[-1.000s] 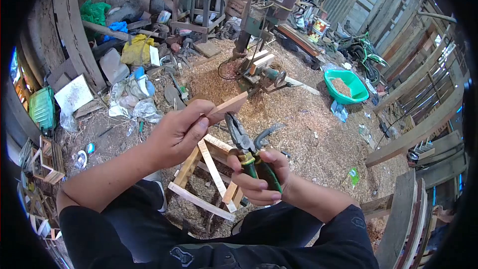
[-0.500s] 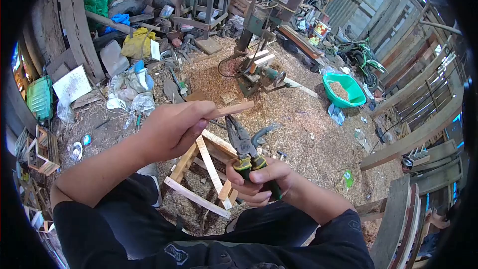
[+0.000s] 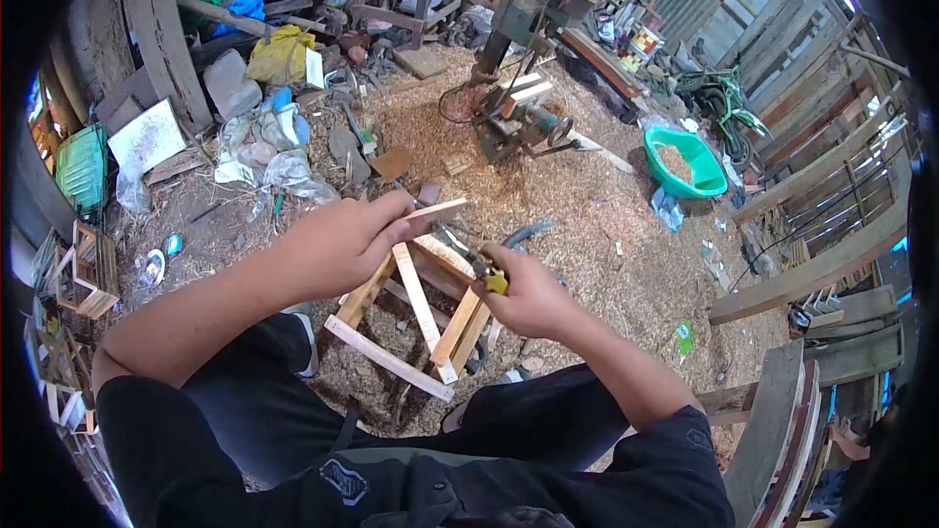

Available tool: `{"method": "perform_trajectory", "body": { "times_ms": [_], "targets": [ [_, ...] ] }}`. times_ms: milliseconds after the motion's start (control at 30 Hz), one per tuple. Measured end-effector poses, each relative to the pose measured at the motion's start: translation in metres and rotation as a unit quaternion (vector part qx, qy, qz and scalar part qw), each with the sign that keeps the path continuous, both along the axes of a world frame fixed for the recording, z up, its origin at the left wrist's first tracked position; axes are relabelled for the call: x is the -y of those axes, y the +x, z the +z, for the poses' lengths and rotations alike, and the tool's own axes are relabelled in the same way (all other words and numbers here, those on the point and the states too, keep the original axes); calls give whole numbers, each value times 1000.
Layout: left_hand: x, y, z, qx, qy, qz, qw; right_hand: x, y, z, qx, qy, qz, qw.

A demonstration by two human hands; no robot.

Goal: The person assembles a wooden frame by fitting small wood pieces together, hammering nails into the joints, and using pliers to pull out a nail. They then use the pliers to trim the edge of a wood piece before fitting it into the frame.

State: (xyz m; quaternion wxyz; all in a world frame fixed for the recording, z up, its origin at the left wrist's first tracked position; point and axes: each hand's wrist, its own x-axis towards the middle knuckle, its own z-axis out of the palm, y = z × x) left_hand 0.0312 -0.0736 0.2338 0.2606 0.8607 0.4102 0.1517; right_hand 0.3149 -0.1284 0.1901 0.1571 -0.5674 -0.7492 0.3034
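Observation:
My left hand (image 3: 354, 242) is closed around a thin wooden strip (image 3: 442, 208), whose free end points to the right. In my right hand (image 3: 523, 290) is a pair of pliers (image 3: 471, 262) with yellow and dark handles. The plier jaws point up and left, just below the strip and close to my left fingertips. Below both hands, between my legs, stands a small wooden frame (image 3: 389, 360) made of pale slats. Its far side is partly hidden by my hands.
Sawdust and wood shavings (image 3: 626, 284) cover the ground. A saw machine (image 3: 518, 68) stands ahead, with a green basin (image 3: 685, 164) of sawdust to its right. Planks (image 3: 778, 430) lean at the near right, and plastic bags (image 3: 264, 152) lie at the left.
My right hand has turned the pliers over and raised them, so their jaws lean left. My left hand has shifted slightly with the strip, which now reaches less far right.

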Motion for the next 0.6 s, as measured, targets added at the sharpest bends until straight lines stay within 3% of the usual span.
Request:
{"method": "perform_trajectory", "body": {
  "times_ms": [67,133,267,500,567,600],
  "targets": [
    [0,2,-1,-1,-41,4,999,-1,1,-4,-18,-4,-9,1000],
    [-1,5,-8,106,-146,28,983,-1,-1,-2,-27,6,-32,999],
    [-2,8,-10,61,-170,32,983,-3,-1,-15,-31,4,-58,998],
    [1,17,-36,121,-120,39,985,-15,-1,-21,-8,-42,-71,997],
    [5,23,-33,205,-248,62,945,-15,-4,-21,-25,-47,-92,994],
    [7,25,-30,204,-248,63,945,-14,-8,-13,-27,-47,-91,994]
  ]
}}
